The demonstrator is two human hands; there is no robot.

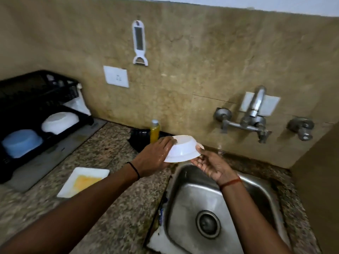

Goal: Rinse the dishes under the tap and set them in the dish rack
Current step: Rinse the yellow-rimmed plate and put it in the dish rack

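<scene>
The white bowl [183, 149] is upside down above the surface edge, at about ten o'clock from the sink [218, 202] and well left of the tap [255, 114]. It looks rinsed and bound for the dish rack [36, 110] at nine o'clock, where a blue bowl [22, 143] and a white one [59, 122] already sit upturned. Best to keep it rim-down so water drips off, carry it low over the surface and seat it beside the others. The left hand [156, 154] reaches in palm down, its grip curled over the bowl's left rim. The right hand [211, 165] lies palm up, fingers relaxed, fingertips [199, 148] just touching the right rim. A soiled square plate [82, 182] waits at eight o'clock.
</scene>
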